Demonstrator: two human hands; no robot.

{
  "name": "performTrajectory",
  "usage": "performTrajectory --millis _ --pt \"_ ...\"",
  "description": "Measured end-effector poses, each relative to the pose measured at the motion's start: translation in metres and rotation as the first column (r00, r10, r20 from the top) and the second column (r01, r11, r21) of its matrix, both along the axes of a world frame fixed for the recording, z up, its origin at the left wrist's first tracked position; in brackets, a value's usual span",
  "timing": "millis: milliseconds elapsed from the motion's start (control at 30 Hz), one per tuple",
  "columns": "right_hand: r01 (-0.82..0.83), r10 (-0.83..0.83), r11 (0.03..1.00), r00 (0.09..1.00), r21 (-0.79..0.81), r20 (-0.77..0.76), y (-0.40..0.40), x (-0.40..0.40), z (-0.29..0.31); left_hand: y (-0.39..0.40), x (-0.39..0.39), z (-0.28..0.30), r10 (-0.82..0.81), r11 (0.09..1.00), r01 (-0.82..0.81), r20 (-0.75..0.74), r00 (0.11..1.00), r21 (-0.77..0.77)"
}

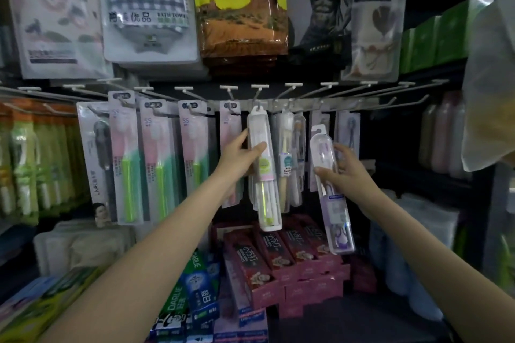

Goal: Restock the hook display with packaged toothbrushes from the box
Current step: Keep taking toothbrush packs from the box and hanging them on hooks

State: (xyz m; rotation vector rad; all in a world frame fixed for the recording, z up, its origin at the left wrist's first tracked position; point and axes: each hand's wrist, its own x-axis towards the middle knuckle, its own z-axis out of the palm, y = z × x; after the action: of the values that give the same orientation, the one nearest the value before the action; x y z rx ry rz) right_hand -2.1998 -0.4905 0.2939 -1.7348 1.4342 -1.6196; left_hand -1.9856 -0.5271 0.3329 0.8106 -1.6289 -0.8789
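My left hand point(242, 154) grips the clear green-handled toothbrush case point(264, 168) hanging on the hook rail point(278, 104) — thumb across its front, fingers point(243, 135) curled behind it. The case's top loop sits at a hook on that rail, its lower end swinging toward me. My right hand point(344, 170) holds a second clear case with a purple toothbrush point(331, 192) below the rail and right of the hanging one, fingers wrapped round its upper half; its hang tab is free of any hook. Left along the rail hang pink-and-green carded toothbrushes point(126, 164). Beneath the rail sit red toothpaste boxes point(281, 262).
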Motion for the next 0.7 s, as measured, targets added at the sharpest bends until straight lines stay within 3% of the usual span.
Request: performTrajectory --millis 267,533,700 --pt "0.110 -0.108 0.994 0.991 -0.016 0.076 -0.045 -0.009 0.033 -0.008 -0.005 -0.020 0.263 0.965 -0.263 0.080 0.962 -0.007" --pt "0.133 -0.137 0.991 0.969 -0.034 -0.205 -0.088 -0.008 0.050 0.005 0.005 -0.045 0.335 0.939 -0.317 0.141 0.932 -0.132" --pt "0.149 -0.163 0.986 0.941 -0.070 -0.296 -0.092 -0.011 0.049 0.005 0.003 -0.065 0.356 0.933 -0.345 0.139 0.924 -0.097"
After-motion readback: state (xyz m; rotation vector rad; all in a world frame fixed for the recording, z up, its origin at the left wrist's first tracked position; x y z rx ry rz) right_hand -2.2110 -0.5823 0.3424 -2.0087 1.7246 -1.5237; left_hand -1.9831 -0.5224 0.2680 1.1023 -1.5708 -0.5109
